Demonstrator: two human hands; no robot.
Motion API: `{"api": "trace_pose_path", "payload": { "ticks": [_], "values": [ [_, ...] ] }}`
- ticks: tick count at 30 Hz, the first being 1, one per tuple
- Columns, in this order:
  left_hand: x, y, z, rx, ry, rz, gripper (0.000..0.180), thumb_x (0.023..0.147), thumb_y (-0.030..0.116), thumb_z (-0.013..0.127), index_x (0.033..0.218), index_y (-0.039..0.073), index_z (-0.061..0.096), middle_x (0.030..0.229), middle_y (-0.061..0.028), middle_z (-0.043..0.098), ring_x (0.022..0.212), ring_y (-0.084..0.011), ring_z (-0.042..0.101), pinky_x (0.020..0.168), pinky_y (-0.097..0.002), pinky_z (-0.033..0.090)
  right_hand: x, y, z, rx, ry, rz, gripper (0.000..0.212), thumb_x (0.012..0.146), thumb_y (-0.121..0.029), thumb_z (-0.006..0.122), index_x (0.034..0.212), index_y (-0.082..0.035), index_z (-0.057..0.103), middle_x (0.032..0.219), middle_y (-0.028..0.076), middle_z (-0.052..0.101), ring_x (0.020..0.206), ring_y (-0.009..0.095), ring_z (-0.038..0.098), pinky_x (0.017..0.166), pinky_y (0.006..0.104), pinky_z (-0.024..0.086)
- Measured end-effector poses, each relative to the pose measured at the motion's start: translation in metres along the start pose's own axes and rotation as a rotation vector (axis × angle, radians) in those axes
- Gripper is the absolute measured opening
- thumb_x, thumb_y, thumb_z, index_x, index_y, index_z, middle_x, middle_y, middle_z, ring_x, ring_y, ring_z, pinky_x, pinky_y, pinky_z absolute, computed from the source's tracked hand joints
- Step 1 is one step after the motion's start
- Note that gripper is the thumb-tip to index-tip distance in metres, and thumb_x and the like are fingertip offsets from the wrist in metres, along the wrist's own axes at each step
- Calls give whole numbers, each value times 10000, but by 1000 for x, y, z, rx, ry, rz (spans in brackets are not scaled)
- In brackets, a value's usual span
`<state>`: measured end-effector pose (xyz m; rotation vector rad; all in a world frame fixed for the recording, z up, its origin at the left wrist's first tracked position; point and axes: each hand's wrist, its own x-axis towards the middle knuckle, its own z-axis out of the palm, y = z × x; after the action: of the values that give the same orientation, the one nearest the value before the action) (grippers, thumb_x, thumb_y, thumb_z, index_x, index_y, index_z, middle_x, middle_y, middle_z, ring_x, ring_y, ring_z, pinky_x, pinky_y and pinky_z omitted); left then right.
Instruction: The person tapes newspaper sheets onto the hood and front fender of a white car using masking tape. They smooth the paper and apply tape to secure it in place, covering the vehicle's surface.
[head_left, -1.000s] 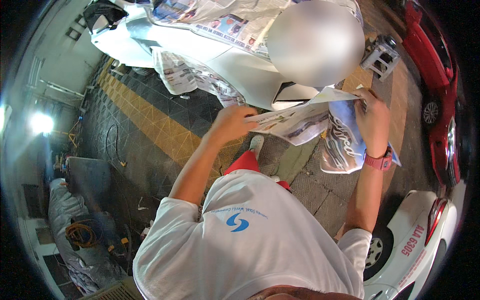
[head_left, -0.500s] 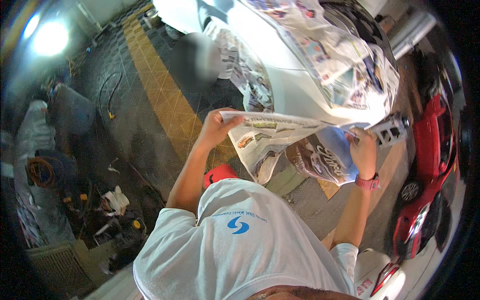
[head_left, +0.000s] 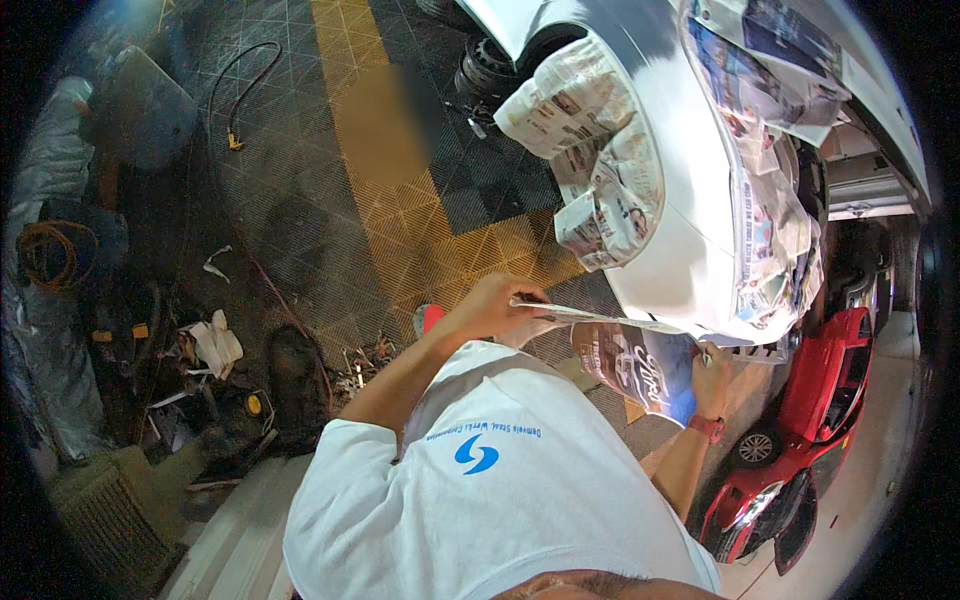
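Observation:
A printed newspaper sheet (head_left: 635,368) is stretched between my two hands in front of my white shirt. My left hand (head_left: 503,303) pinches its upper left edge, fingers closed. At the opposite end my right hand (head_left: 711,378), with a red watch on the wrist, grips the right edge. The sheet is seen nearly edge-on along the top, and a blue and brown picture shows on its right part. Just beyond it stands a white car (head_left: 690,190). Newspaper (head_left: 605,150) covers its wheel arch, and more newspaper sheets (head_left: 770,225) lie over its front.
A red car (head_left: 825,390) stands to the right. On the tiled floor at left lie a black hose (head_left: 240,90) and a crumpled white piece (head_left: 217,345) among clutter. A coiled orange cord (head_left: 58,255) sits at far left. A bare wheel hub (head_left: 485,75) shows beside the white car.
My view has turned, so the white car appears farther right. The sheet has tipped from facing me to nearly edge-on at its left. Both hands have lowered toward my body and still hold it.

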<state>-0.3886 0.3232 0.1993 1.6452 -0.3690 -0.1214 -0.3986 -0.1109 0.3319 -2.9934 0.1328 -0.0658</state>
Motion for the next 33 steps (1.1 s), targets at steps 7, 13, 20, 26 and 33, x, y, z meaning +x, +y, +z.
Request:
{"api": "trace_pose_path", "payload": {
  "ticks": [7, 13, 20, 26, 33],
  "values": [
    [38, -6, -73, 76, 6, -93, 242, 909, 252, 802, 1036, 47, 789, 931, -126, 774, 839, -288, 745, 745, -382, 567, 41, -19, 40, -13, -48, 84, 249, 840, -40, 624, 1062, -54, 735, 970, 211, 742, 916, 394, 711, 809, 437, 545],
    [88, -29, -96, 122, 110, -147, 232, 925, 226, 789, 1062, 38, 787, 929, -126, 776, 835, -261, 748, 764, -370, 567, 102, -58, 60, 51, -122, 123, 260, 855, -38, 611, 1080, -69, 737, 962, 201, 741, 882, 391, 706, 804, 438, 543],
    [183, -82, -129, -43, 289, -264, 262, 936, 214, 770, 1164, 86, 756, 1062, -125, 766, 957, -254, 727, 858, -377, 549, 197, -67, 112, 194, -316, 128, 125, 875, -57, 669, 958, 21, 720, 838, 189, 719, 767, 284, 685, 775, 372, 532],
    [300, -174, -162, 55, 285, -338, 311, 1015, 192, 708, 1258, -1, 683, 1176, -117, 751, 1038, -180, 721, 911, -329, 567, 255, -86, 120, 167, -448, 222, 123, 871, -69, 677, 948, -5, 748, 839, 171, 733, 771, 240, 702, 779, 368, 539],
    [521, -196, -140, -214, 286, -319, 567, 979, 295, 718, 1429, -3, 542, 1162, -220, 713, 1034, -339, 732, 893, -414, 561, 233, -78, 134, 172, -431, 249, 181, 914, -171, 729, 991, -8, 736, 893, 228, 723, 802, 366, 707, 745, 435, 529]
  ]
}}
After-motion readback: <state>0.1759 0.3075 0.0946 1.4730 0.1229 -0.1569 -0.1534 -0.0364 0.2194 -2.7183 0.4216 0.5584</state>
